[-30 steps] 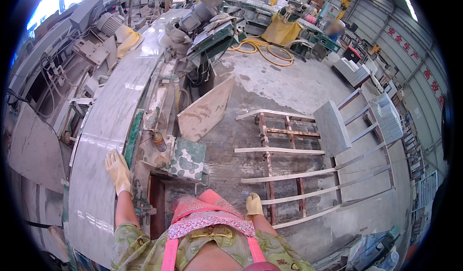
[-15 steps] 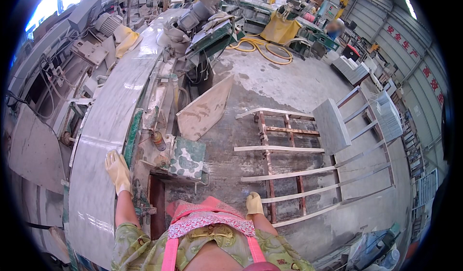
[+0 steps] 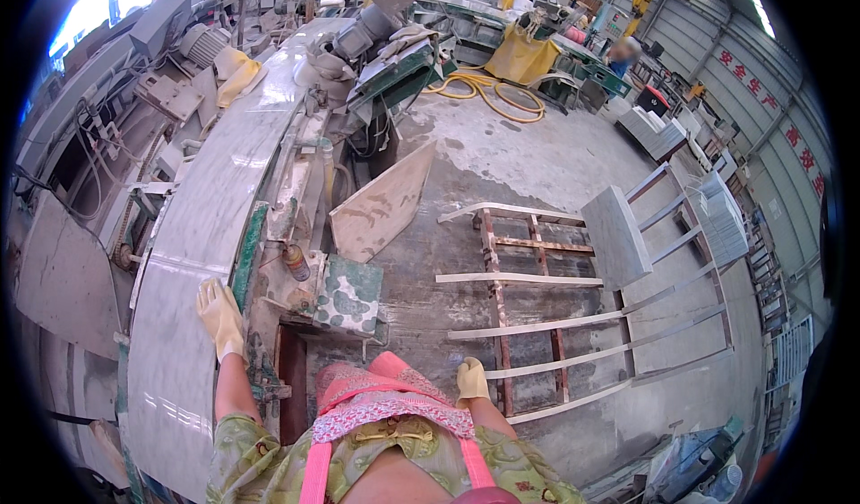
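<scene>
A pale grey-veined marble slab (image 3: 179,325) lies flat along the machine bed on my left, with its polished face up. My left hand (image 3: 220,318), in a cream rubber glove, rests on the slab's right edge with its fingers stretched out, holding nothing. Beside my pink apron hangs my right hand (image 3: 472,380), also gloved. Its fingers look curled in, and I see nothing in them. The green machine rail (image 3: 249,258) runs right alongside the slab, just ahead of my left hand.
A low metal rack (image 3: 502,325) with pale bars stands to my right, holding an upright slab (image 3: 616,235) and a stack of tiles (image 3: 718,215). A broken stone panel (image 3: 381,204) leans by the machine. A yellow hose (image 3: 493,92) coils farther off; another person (image 3: 620,56) is beyond.
My left hand stays almost in place on the slab. The apron's pink front has shifted slightly; my right hand has not visibly moved.
</scene>
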Available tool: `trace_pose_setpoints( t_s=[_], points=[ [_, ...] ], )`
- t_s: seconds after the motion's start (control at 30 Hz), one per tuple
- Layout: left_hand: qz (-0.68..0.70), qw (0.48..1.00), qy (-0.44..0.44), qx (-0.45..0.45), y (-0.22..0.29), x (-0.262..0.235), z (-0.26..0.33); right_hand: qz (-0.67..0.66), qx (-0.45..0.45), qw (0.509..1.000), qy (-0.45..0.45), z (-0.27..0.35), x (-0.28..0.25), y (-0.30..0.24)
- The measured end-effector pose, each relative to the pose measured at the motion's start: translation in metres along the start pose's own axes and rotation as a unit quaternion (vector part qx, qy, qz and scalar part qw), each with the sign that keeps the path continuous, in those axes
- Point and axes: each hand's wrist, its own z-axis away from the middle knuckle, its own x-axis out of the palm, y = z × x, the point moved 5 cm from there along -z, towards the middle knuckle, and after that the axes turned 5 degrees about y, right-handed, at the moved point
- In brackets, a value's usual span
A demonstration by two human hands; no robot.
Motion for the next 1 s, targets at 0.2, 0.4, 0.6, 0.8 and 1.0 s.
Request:
trace_pose_setpoints(
  t_s=[0.2,0.4,0.6,0.8,1.0],
  points=[
    [0.005,1.000,0.018,0.002,-0.001,0.003,0.001,-0.015,-0.026,0.999,0.044,-0.002,0.006,0.011],
    [0.008,1.000,0.028,0.002,-0.003,0.005,0.002,-0.019,-0.023,0.999,0.040,-0.003,0.008,0.011],
    [0.005,0.999,0.043,0.011,-0.003,0.008,0.003,-0.025,-0.006,0.999,0.019,-0.005,0.010,0.014],
    [0.015,1.000,0.024,-0.002,0.000,0.001,0.001,-0.007,-0.021,1.000,0.021,-0.006,0.008,0.012],
    [0.013,0.999,0.041,0.010,-0.002,0.005,0.003,-0.006,-0.035,0.999,0.034,-0.006,0.008,0.013]
  ],
)
